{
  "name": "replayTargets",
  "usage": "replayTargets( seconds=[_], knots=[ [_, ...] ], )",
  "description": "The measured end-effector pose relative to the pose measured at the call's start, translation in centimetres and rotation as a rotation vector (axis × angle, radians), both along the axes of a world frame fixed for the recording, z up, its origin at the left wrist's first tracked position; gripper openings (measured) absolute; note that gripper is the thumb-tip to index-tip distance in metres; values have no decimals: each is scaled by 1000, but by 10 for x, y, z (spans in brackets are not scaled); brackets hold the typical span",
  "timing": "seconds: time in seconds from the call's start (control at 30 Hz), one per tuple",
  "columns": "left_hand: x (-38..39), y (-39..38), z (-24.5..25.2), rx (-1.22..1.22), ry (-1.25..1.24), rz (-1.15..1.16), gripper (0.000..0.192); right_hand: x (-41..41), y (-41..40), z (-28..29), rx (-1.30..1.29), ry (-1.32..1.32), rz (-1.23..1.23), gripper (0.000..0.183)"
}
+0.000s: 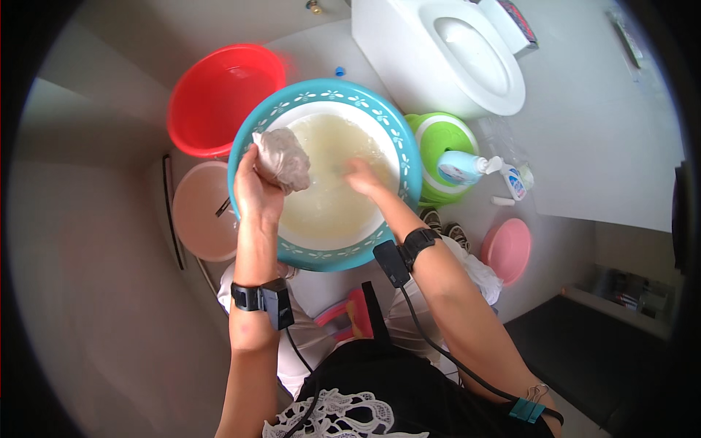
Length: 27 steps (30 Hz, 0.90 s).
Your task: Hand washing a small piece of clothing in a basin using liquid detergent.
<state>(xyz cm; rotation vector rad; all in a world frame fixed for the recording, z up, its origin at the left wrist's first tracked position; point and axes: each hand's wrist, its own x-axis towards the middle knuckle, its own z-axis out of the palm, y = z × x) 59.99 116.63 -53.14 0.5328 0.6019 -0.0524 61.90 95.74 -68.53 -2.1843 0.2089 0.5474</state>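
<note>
A large teal-rimmed basin (408, 164) with a white flower pattern holds cloudy, yellowish water (328, 202). My left hand (258, 191) grips a bunched, wet, pale greyish cloth (283, 160) over the basin's left side. On the right of the basin, my right hand (361, 175) is down at the water; its fingers are blurred and partly hidden, and whether they hold anything cannot be told.
A red basin (219, 104) and a pale pink basin (200, 213) stand left. Right are a toilet (438, 65), a green stool (438, 131) bearing a blue pump bottle (459, 167), a white bottle (513, 182) and a pink basin (506, 251). A blue cap (340, 71) lies behind.
</note>
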Motion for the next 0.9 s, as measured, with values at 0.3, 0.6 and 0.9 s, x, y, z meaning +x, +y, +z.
replayTargets(
  seconds=[0.3, 0.6, 0.9],
  knots=[
    [1, -10, -5, 44, 35, 20, 32, -9, 4, 7, -421, -314, 145, 37],
    [0, -18, 1, 45, 28, -20, 31, 9, -17, 72, -223, -144, 517, 52],
    [-1, -19, -2, 11, 31, -19, 30, -35, -152, 150, 736, 108, -388, 30]
  ],
)
